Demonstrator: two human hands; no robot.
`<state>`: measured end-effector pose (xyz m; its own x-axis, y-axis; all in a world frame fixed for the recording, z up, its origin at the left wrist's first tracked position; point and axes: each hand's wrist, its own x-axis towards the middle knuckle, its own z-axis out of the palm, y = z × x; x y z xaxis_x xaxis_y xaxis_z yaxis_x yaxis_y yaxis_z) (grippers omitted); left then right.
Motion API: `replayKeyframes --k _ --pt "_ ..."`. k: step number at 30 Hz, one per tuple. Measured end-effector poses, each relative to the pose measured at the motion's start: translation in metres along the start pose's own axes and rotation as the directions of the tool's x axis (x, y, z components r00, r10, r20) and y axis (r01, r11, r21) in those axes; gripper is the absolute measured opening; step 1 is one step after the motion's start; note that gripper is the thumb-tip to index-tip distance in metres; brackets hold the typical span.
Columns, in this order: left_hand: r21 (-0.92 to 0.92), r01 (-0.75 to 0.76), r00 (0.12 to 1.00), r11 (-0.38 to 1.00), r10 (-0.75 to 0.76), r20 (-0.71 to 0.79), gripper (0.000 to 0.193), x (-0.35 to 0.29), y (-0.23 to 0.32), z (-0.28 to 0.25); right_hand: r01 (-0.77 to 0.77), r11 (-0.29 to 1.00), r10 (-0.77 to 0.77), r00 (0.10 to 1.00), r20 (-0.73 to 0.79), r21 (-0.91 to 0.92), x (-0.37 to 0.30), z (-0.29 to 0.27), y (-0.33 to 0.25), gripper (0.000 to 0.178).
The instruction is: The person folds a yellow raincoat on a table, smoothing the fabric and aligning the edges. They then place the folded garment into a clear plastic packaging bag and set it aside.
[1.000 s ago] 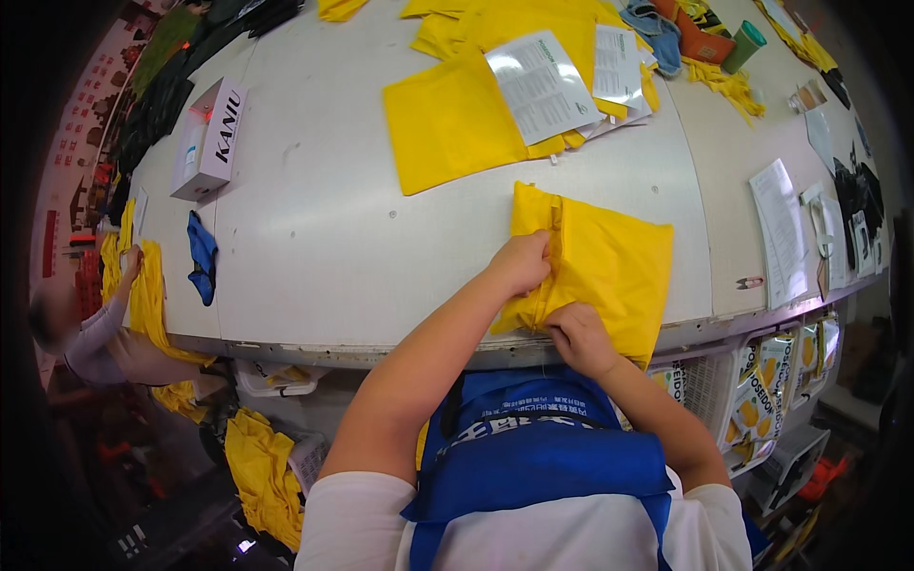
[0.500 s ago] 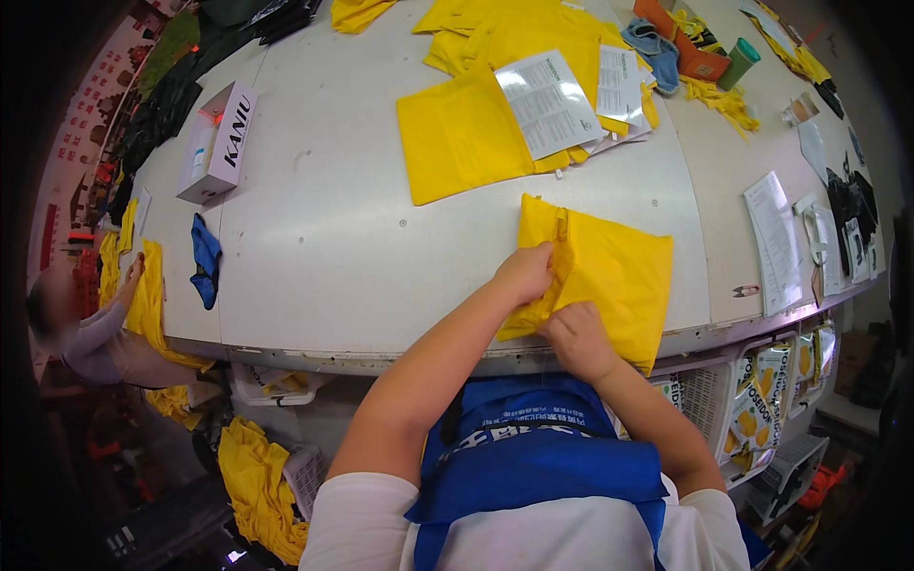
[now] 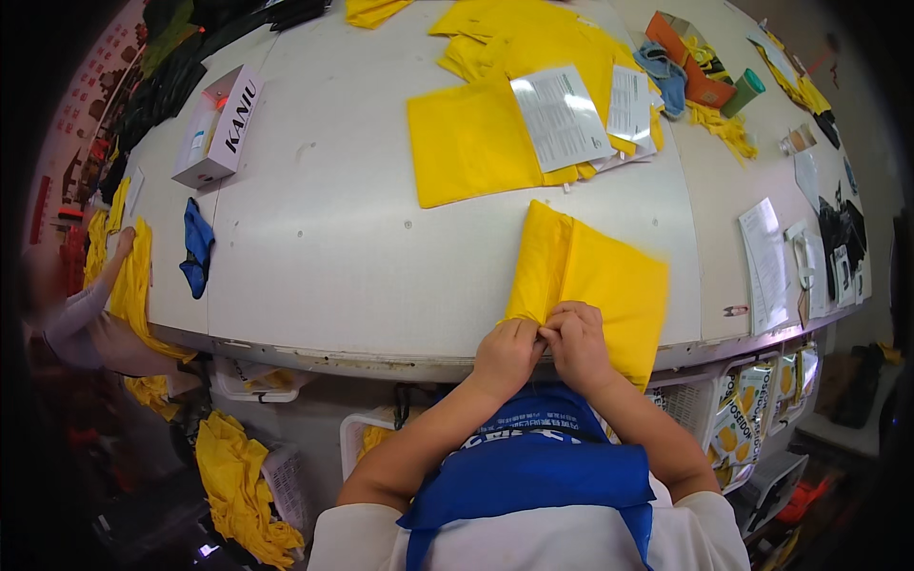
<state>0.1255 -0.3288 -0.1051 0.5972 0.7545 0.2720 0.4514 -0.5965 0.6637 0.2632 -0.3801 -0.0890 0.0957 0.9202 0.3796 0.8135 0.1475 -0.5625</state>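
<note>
A folded yellow fabric piece, perhaps a folded garment or a pouch, lies at the table's near edge with a raised fold running down it. Both hands meet at its near edge. My left hand is closed, fingertips pinching the fabric at the foot of the fold. Right beside it, my right hand pinches the same edge, the two sets of fingertips almost touching. Exactly what lies between the fingertips is hidden. Farther off, a flat yellow fabric piece lies with a printed sheet on it.
Yellow fabric pieces are heaped at the far side. A white box and a blue cloth lie left; papers and small snips lie right. Baskets sit below the edge. Another person handles yellow fabric at far left.
My left hand has come down from the upper part of the fold to the near edge, beside my right hand. The raised fold now lies straighter.
</note>
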Motion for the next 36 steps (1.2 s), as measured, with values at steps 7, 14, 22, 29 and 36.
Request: replayKeyframes --k 7,14,22,29,36 --pt "-0.111 0.072 0.989 0.991 -0.056 0.136 0.011 -0.004 -0.005 -0.001 -0.007 0.987 0.011 1.0 0.027 -0.159 0.016 0.0 0.012 0.018" --pt "-0.082 0.196 0.932 0.977 -0.16 0.324 0.014 -0.045 -0.022 0.01 -0.102 0.968 0.129 0.986 0.104 -0.228 0.032 0.034 0.045 0.016" --pt "-0.032 0.231 0.886 0.972 -0.197 0.421 0.015 -0.056 -0.024 -0.005 -0.089 0.977 0.12 0.981 0.154 -0.196 0.036 0.03 0.035 0.019" --pt "-0.139 0.514 0.852 0.846 -0.486 0.196 0.029 0.023 -0.049 -0.026 -0.323 0.945 0.326 0.941 0.094 -0.049 0.066 0.004 0.096 0.03" --pt "-0.652 0.758 0.573 -0.018 -0.46 0.678 0.038 0.061 -0.059 0.023 -0.558 0.818 0.513 0.601 0.612 -0.138 0.098 -0.004 0.088 0.063"
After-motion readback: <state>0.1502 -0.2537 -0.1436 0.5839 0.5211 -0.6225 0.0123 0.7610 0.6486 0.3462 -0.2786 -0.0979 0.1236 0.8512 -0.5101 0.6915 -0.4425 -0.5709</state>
